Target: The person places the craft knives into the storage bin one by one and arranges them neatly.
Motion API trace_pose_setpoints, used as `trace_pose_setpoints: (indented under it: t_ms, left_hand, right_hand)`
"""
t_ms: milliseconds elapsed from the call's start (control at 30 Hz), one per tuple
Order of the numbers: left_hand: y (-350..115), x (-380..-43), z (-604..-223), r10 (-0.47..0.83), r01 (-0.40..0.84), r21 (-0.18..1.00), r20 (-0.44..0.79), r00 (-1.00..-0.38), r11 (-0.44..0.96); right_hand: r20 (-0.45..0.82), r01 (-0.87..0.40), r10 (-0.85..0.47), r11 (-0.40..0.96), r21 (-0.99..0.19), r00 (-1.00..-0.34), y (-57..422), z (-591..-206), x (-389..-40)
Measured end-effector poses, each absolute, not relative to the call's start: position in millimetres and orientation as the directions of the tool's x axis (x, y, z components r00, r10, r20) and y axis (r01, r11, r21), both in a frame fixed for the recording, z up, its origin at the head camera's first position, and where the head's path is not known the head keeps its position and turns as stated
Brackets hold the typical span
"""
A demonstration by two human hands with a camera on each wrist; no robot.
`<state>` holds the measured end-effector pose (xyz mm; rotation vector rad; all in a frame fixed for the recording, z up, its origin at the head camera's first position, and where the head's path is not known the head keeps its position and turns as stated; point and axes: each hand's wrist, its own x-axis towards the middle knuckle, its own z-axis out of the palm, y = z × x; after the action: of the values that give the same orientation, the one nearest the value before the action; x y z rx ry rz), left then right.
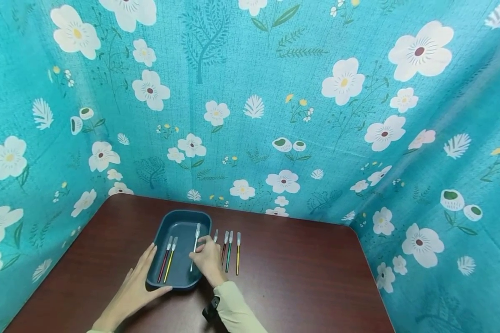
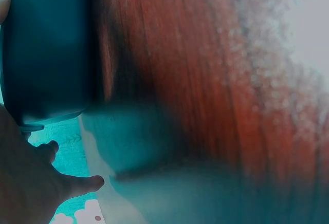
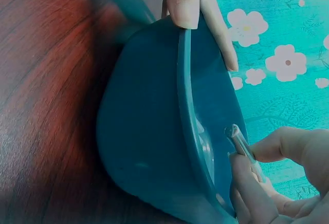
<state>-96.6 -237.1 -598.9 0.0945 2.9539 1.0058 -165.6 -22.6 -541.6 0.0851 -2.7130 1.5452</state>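
Observation:
My right hand [image 1: 208,259] pinches a slim silver pen-like stick [image 1: 194,252] with a clear cap, between thumb and fingers, over the right side of a dark blue tray [image 1: 179,214]. In the right wrist view, the silver stick's round end [image 3: 234,131] points up above the tray rim [image 3: 184,80]. A red stick [image 1: 164,263] and a yellow stick [image 1: 170,263], both clear-capped, lie side by side in the tray's left part. My left hand [image 1: 133,286] rests against the tray's near left corner, fingers straight along the left side and thumb at the near rim.
Right of the tray, several more capped sticks lie on the dark brown table [image 1: 300,273], among them a green one [image 1: 228,254] and a yellow one [image 1: 238,256]. A teal flowered curtain [image 1: 250,138] hangs behind the table and at both sides.

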Motion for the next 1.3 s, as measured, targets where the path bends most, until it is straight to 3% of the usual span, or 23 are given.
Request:
trace_pose_setpoints:
  t_ms: [333, 767, 1300]
  left_hand:
    - [-238.7, -98.5, -601.4, 0.062, 0.066, 0.609, 0.027, -0.998, 0.790]
    - [-238.3, -98.0, -606.7, 0.084, 0.108, 0.623, 0.068, -0.994, 0.774]
    - [-238.3, -98.6, -605.0, 0.073, 0.126, 0.622, 0.110, -0.991, 0.773]
  right_hand:
    - [0.069, -0.073, -0.028, 0.565, -0.822, -0.997, -42.1, -543.1, -162.4]
    - [-0.044, 0.023, -0.025, 0.549, -0.835, -0.999, -62.9, -561.0, -156.5]
    - [-0.016, 0.021, 0.015, 0.608, -0.794, -1.000, -86.1, -573.8, -150.8]
